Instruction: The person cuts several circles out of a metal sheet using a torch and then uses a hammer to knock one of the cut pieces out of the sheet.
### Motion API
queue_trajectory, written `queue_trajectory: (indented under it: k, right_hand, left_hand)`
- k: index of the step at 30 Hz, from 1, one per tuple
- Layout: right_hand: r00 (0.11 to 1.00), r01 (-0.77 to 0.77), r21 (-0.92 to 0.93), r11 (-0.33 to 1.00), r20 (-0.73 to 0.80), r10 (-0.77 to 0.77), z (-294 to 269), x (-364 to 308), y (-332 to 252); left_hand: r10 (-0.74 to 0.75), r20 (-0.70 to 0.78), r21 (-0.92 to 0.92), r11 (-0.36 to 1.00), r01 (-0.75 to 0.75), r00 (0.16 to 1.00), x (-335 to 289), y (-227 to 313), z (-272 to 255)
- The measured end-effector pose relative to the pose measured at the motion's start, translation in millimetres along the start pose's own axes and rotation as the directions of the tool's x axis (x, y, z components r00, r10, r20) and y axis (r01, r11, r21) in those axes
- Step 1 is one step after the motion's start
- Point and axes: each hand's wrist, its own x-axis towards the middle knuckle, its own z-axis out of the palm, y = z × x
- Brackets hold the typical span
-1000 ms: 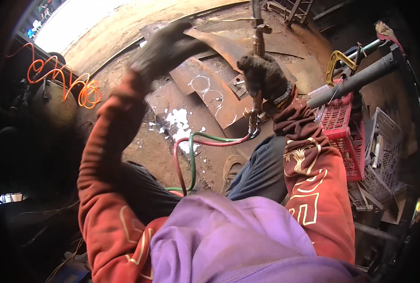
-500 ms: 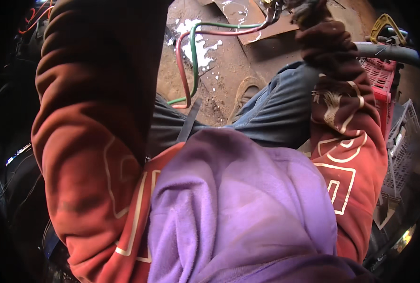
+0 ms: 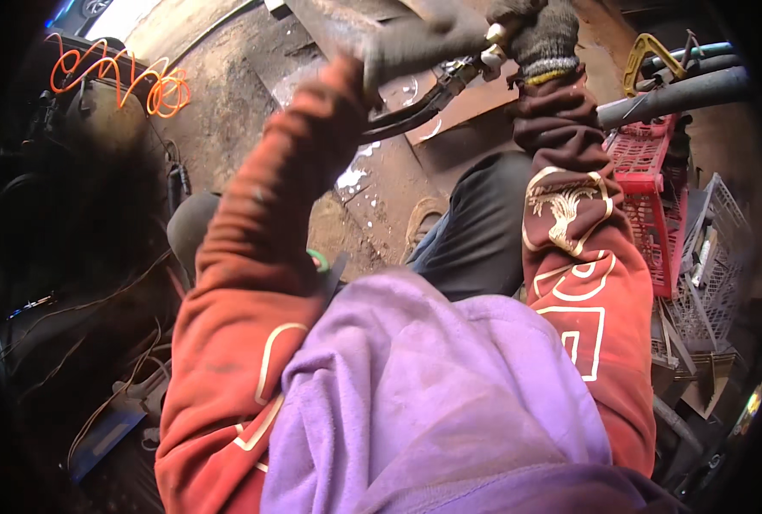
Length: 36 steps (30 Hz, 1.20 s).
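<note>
My right hand (image 3: 549,41), in a grey knit glove with a yellow-edged cuff, is closed at the top of the view around what looks like a gas torch (image 3: 454,79). Brass valve fittings (image 3: 493,53) show just left of that glove, with dark hose ends running down and left from them. Across from the left reaches my left hand (image 3: 419,44), also gloved and smeared by motion. Its fingertips are at or close to the brass fittings; whether they grip them I cannot tell. The torch's tip is hidden.
Rusty metal sheets (image 3: 475,111) lie on the floor below the hands. At right stand a red plastic crate (image 3: 642,163), a grey crate (image 3: 719,274) with scraps, a thick grey pipe (image 3: 681,98) and a yellow clamp-like frame (image 3: 642,64). An orange coiled hose (image 3: 171,90) lies upper left.
My left arm has swung down and right, bringing its hand into view beside the torch fittings. The view has shifted, showing more floor at left; the red and green hoses are now mostly hidden.
</note>
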Motion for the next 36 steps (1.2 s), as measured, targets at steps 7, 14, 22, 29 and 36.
queue_trajectory:
  k: [7, 14, 22, 29, 36]
  right_hand:
    - [0.97, -0.016, -0.264, 0.964, -0.239, -0.049, 13.1, -31.5, -15.9]
    - [0.821, -0.062, -0.558, 0.828, -0.501, -0.275, 30.4, -29.3, -14.2]
    - [0.799, 0.148, -0.715, 0.683, -0.32, -0.508, 88.4, -10.0, -56.0]
    - [0.88, 0.26, -0.663, 0.702, -0.137, -0.455, 136.6, 27.9, -71.9]
    - [0.951, 0.215, -0.597, 0.773, -0.051, -0.305, 153.9, 31.7, -59.8]
  left_hand:
    - [-0.158, 0.358, -0.092, 0.975, 0.203, 0.92, -41.9, 4.9, 29.4]
    - [0.071, 0.073, 0.455, 0.885, -0.097, 0.995, -11.6, -64.5, 59.0]
    - [0.163, 0.456, 0.42, 0.827, -0.374, 0.875, 44.5, -50.6, 35.9]
    - [0.227, 0.162, 0.085, 0.966, -0.243, 0.96, 58.4, 22.7, 10.8]
    - [0.366, 0.189, 0.181, 0.899, -0.399, 0.911, 71.8, 56.9, 17.9]
